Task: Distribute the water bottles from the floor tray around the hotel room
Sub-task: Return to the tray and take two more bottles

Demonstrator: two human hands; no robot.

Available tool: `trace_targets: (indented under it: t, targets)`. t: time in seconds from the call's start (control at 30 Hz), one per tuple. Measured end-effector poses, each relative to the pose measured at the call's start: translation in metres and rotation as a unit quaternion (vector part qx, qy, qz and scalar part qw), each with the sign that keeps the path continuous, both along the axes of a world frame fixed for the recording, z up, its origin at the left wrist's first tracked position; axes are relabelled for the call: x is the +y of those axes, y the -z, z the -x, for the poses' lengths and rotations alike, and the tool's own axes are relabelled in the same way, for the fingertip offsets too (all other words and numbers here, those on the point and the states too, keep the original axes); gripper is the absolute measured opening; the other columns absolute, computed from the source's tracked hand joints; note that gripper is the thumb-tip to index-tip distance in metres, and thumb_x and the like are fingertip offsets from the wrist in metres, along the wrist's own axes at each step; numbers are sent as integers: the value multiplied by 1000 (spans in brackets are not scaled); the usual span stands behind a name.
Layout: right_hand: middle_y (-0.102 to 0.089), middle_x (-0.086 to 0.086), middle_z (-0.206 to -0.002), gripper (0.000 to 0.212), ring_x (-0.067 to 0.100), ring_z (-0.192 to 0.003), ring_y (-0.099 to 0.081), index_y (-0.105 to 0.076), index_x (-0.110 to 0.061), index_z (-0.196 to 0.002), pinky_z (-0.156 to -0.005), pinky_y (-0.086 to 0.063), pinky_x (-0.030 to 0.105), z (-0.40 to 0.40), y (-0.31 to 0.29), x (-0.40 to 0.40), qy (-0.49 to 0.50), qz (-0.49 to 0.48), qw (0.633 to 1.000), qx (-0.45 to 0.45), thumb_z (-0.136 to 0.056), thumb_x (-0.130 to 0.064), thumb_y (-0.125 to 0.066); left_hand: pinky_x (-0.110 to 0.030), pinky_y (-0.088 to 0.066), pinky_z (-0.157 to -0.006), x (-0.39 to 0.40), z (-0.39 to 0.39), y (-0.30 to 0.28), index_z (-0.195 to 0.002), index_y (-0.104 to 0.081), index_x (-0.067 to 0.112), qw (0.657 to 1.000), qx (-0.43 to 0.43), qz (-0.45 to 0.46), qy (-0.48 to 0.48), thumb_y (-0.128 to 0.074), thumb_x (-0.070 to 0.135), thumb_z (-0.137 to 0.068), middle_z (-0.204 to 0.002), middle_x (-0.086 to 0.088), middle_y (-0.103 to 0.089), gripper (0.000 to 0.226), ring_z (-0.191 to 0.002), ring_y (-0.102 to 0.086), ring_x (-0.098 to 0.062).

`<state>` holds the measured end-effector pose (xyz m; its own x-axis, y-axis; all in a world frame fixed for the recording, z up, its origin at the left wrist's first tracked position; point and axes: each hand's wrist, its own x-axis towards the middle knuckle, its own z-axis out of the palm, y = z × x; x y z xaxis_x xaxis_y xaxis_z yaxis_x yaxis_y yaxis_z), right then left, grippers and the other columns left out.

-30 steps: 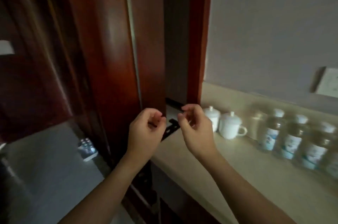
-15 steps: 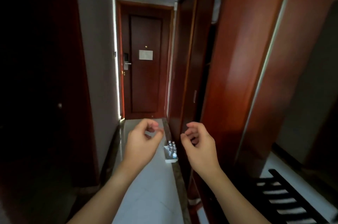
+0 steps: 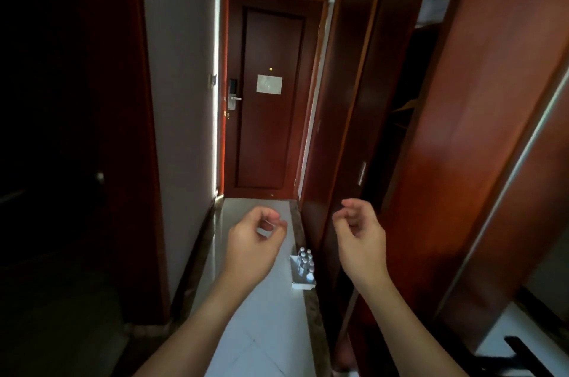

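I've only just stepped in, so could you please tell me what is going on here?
A person stands in a hotel room's entry corridor, facing the closed entrance door. Both the left hand and the right hand are raised with fingers loosely curled, holding nothing. On the floor ahead, against the wardrobe, a white tray holds several water bottles. None has been picked up at this moment.

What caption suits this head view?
Empty left hand and right hand raised in corridor, tray of water bottles on floor ahead.
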<state>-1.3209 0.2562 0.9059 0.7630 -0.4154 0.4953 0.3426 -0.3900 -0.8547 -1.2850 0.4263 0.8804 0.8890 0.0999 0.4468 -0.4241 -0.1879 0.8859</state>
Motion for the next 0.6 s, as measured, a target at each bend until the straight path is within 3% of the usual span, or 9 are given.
trace_targets:
  t: [0.23,0.4,0.6]
  targets:
    - [-67,-2,-82,24,-6,-73,-61,-61,-20,-104,-65,-46,6,-154,5,-41,-36,-19,999,-10,-88,-3,-65,-8,-41,-57,-50,-145,-7,-78,-67,18,1000,-8,-2,-2,-70,8,-83,-72,6,-65,12,-62,-56,1]
    - [-69,-3,-81,25,9,-73,-62,-61,-22,-102,-64,-46,8,-277,-9,-65,-51,-12,998,-17,-86,-5,-67,-10,-42,-57,-75,-252,-32,-80,-67,17,999,-22,-10,-23,-70,8,-83,-67,9,-63,10,-56,-54,2]
    - [-67,-8,-82,20,3,-73,-62,-62,-21,-105,-62,-47,10,-395,-16,-67,-85,12,996,-17,-91,-7,-63,-18,-46,-57,-70,-363,-42,-83,-67,22,999,-3,-28,-45,-70,16,-84,-68,9,-64,7,-60,-58,-8]
